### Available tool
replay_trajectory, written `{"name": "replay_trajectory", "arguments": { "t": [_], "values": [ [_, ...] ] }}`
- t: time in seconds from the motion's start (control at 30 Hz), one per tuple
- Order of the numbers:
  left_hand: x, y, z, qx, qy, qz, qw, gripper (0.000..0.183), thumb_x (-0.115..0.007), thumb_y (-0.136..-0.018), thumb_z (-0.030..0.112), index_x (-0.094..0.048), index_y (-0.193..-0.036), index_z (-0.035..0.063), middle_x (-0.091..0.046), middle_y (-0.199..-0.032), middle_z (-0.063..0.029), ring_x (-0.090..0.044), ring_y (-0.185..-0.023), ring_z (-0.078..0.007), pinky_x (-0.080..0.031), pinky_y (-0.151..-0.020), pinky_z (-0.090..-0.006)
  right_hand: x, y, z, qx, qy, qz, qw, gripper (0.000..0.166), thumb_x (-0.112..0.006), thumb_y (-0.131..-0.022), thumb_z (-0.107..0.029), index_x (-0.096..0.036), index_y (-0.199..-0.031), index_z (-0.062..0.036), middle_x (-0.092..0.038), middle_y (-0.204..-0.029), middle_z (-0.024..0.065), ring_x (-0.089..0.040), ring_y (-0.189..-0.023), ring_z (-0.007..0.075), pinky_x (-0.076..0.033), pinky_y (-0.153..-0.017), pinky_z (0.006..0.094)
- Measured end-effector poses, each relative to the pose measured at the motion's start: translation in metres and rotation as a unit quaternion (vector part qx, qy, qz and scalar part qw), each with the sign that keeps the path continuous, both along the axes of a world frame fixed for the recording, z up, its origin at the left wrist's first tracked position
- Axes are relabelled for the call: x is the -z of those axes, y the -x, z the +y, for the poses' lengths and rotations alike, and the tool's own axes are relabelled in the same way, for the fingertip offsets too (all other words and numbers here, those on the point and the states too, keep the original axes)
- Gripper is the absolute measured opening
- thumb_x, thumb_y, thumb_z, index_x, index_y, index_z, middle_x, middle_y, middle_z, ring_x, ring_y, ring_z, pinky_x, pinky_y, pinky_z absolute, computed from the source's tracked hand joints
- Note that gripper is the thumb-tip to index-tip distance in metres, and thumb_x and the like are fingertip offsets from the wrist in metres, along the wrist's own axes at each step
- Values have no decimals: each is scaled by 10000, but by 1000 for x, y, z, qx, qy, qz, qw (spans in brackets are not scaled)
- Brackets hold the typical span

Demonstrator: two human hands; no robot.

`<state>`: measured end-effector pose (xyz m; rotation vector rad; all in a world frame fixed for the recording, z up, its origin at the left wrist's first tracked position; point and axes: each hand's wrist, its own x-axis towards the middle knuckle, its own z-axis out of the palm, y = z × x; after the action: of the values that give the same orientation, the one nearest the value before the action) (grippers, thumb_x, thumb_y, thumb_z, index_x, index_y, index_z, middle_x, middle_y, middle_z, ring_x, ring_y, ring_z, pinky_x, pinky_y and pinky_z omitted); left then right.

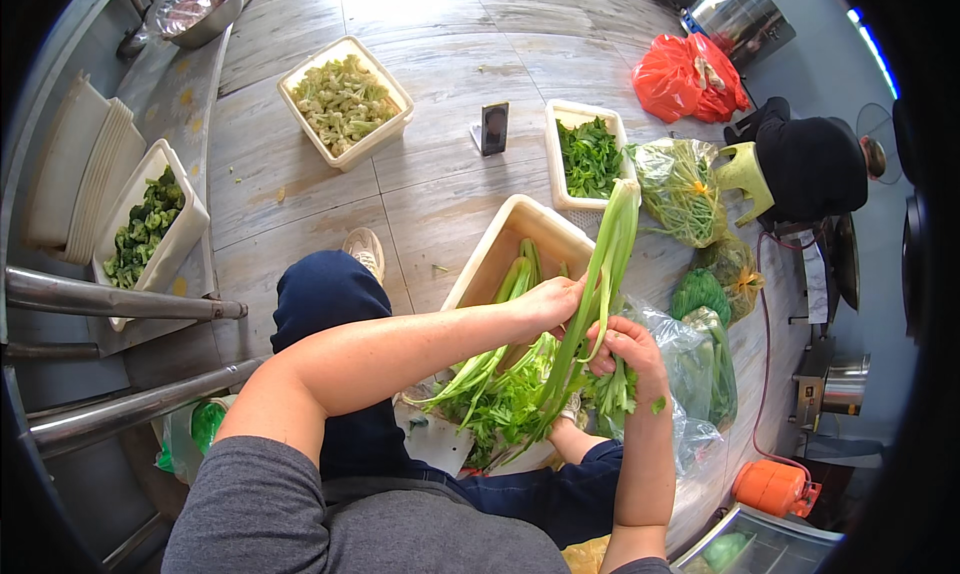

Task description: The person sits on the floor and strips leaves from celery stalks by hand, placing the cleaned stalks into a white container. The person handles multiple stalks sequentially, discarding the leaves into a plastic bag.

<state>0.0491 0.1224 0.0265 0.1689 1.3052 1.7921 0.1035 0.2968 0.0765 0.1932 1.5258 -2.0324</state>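
My left hand [556,302] is closed around a bunch of celery [611,236], its pale root end pointing up and away from me. At the bunch's right side, my right hand [628,349] has its fingers curled on a thin stalk with leaves [613,390] hanging below. Beneath my hands, a cream plastic bin [487,245] holds several celery stalks [517,281]. Leafy celery [495,409] lies between my legs, in front of the bin. A smaller cream bin [553,154] of cut green leaves [589,157] stands beyond the bunch's root end.
Cauliflower pieces fill a bin [367,154] on the tiled floor, near a propped phone [494,129]. Bagged vegetables [675,191] and a clear plastic bag [675,364] lie at right. A person [810,165] sits on a green stool [742,176]. A metal rail [142,405] is at left.
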Motion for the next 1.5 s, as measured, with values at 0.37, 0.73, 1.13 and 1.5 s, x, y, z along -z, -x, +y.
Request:
{"name": "replay_trajectory", "arguments": {
  "t": [0.37,0.73,1.13,1.5],
  "values": [
    [13,2,2,-50,15,-28,998,652,-206,-923,572,-604,-812,66,-619,-740,-43,-583,-761,-169,-483,-711,-340,11,2,-13,57,51,-111,991,146,-436,-787,-39,-559,-855,3,-441,-565,14,-383,-456,103,-332,-449,244],
    [-2,34,-21,-251,-8,-149,956,566,-433,-829,622,-559,-1000,98,-617,-815,-46,-609,-686,-185,-511,-573,-351,4,-1,-8,-18,-211,20,977,210,-451,-832,-53,-613,-942,23,-425,-549,-75,-345,-459,18,-276,-433,181],
    [-17,48,-63,-355,-154,-209,898,578,-400,-847,626,-431,-658,80,-382,-562,-36,-377,-511,-152,-326,-453,-274,2,-2,-30,-64,-267,174,946,224,-514,-838,-77,-621,-1030,-33,-536,-698,-43,-435,-603,34,-380,-560,204],
    [-17,48,-60,-142,-413,-179,881,284,-498,-862,228,-430,-624,90,-348,-570,9,-309,-525,-103,-290,-468,-224,9,3,-57,-193,-188,197,943,217,-595,-812,-138,-621,-975,2,-626,-777,69,-565,-715,123,-448,-683,261]
  ]
}}
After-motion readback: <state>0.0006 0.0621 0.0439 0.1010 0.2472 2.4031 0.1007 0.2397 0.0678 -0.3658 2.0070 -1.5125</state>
